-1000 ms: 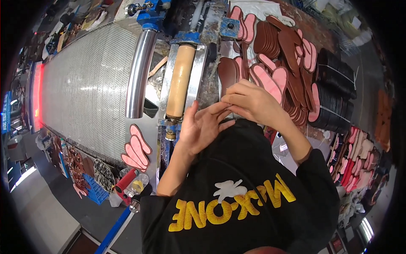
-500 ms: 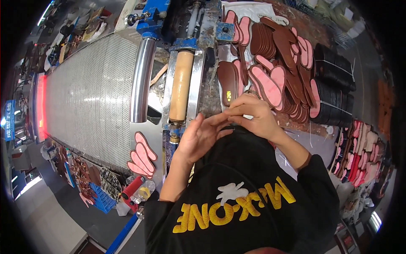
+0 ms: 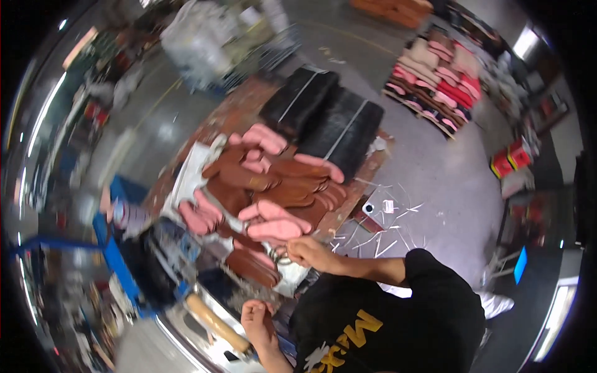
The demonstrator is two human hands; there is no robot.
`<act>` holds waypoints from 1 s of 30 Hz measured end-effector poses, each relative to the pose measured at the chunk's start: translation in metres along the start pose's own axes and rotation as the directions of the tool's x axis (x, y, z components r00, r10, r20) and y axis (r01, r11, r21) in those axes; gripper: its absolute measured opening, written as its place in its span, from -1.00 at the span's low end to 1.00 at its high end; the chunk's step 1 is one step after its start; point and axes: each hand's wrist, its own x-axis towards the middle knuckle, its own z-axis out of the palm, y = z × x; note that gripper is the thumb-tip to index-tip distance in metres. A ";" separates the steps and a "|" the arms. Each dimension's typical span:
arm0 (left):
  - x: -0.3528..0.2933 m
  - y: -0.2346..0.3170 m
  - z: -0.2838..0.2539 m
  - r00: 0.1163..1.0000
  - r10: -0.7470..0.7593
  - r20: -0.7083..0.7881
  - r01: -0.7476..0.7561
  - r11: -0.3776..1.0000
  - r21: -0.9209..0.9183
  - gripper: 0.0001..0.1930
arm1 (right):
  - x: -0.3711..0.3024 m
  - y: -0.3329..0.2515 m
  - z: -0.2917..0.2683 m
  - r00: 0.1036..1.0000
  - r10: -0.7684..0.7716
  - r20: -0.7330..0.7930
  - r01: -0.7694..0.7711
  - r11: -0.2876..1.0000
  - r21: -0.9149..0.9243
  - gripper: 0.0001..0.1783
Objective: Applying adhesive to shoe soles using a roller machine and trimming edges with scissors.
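Note:
My right hand point(image 3: 311, 253) reaches over the near edge of the worktable, fingers pinched together. Beside its fingertips lies a thin ring-shaped thing point(image 3: 280, 255); whether they grip it, or something smaller, I cannot make out. Just left of it rest brown insoles point(image 3: 250, 268), and pink-faced insoles point(image 3: 277, 229) lie beyond. More brown insoles point(image 3: 283, 196) are heaped in overlapping stacks farther back. Lower and to the left, my left hand point(image 3: 258, 320) is raised near the tan roller point(image 3: 217, 324), fingers loosely bent and apart, with nothing visible in them. Motion blurs the picture.
Strapped black stacks point(image 3: 339, 127) stand on the far end of the worktable point(image 3: 249, 99). A blue-framed machine point(image 3: 121, 264) is at the left. White strips point(image 3: 379, 239) litter the floor at right. Farther off is a pallet of coloured piles point(image 3: 435, 74).
My view has swung right, toward the insoles and the floor beyond. My hands, together before, are now apart: the right is at the ring-shaped thing, the left back by the roller.

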 end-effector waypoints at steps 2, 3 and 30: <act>0.016 -0.005 0.025 0.997 0.009 -0.072 -0.009 1.000 0.006 -0.90 | -0.022 -0.002 -0.018 0.997 -0.010 -0.070 0.010 1.000 0.001 -0.64; 0.025 -0.005 0.039 0.998 -0.005 -0.056 0.008 0.998 0.057 -0.88 | -0.031 0.005 -0.029 0.992 -0.050 -0.119 0.039 0.995 -0.096 -0.61; 0.045 -0.017 0.049 0.959 -0.254 0.124 0.182 0.892 0.414 -0.84 | -0.085 0.244 -0.255 0.492 0.322 -0.809 -0.306 0.934 0.186 -0.68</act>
